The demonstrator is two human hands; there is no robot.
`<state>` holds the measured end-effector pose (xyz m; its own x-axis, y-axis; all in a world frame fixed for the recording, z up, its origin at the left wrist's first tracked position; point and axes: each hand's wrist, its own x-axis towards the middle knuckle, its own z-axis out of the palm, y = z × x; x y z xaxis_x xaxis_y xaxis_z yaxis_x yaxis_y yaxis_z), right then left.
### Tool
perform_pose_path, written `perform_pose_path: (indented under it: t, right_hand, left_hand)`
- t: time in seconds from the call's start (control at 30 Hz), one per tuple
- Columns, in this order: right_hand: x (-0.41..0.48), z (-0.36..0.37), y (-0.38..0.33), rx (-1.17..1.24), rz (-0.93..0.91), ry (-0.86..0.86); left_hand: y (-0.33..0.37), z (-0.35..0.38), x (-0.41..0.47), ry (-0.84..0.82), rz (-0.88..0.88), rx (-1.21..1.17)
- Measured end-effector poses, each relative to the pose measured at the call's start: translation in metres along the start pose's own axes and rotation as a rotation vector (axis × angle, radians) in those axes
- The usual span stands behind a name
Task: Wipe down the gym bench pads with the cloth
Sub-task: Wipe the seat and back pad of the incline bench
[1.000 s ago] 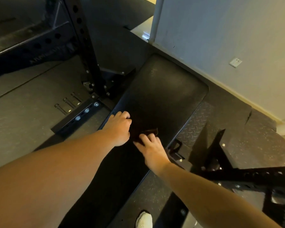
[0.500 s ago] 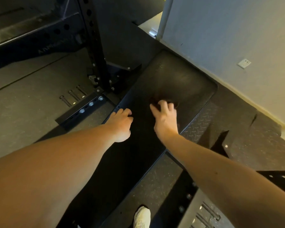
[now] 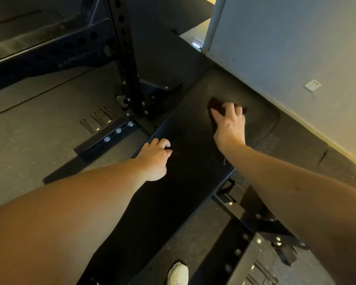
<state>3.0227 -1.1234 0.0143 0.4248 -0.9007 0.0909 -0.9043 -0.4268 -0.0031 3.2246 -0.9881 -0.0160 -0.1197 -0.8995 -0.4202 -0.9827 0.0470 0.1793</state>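
**Cloth pushed up to the far end of the pad**

Toward one o'clock on the bench pad (image 3: 193, 161), the right hand (image 3: 229, 128) now presses a dark cloth (image 3: 215, 104) flat near the far rounded end. A second ago that hand and cloth were at mid-pad, close beside the left hand; half a second ago they were partway up. The stroke has therefore travelled away from the person, so the middle stretch looks covered and the far corners, by judgement, come next.

The right arm reaches out long from four o'clock, wrist low, fingers (image 3: 227, 109) spread apart over the cloth, pinning it by pressure rather than pinching it. The left hand (image 3: 155, 159) has stayed at the pad's nine-o'clock edge, fingers curled onto the rim, bracing and holding nothing. A pale shoe (image 3: 178, 273) stands on the floor (image 3: 39, 130) at six o'clock beside the pad.
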Motion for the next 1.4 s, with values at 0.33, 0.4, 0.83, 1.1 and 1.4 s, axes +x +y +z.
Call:
perform_pose_path:
  t: [0.33,0.4,0.83,1.1,1.4]
  right_hand:
    - [-0.094,0.039,-0.072,-0.001,-0.456,-0.293]
    - [-0.069,0.031,-0.057,-0.038,-0.468,-0.201]
    - [-0.061,0.038,-0.090,0.015,-0.247,-0.267]
    - [-0.001,0.008,-0.058,-0.142,-0.279,-0.192]
    - [-0.013,0.034,-0.095,-0.035,-0.126,-0.123]
  left_hand:
    - [-0.022,0.006,-0.005,0.086,-0.033,-0.049]
    - [-0.026,0.005,-0.007,0.081,-0.036,-0.055]
    - [-0.039,0.008,-0.013,0.084,-0.080,-0.071]
    - [-0.050,0.011,-0.020,0.065,-0.091,-0.075]
    - [-0.064,0.013,-0.031,0.027,-0.144,-0.141]
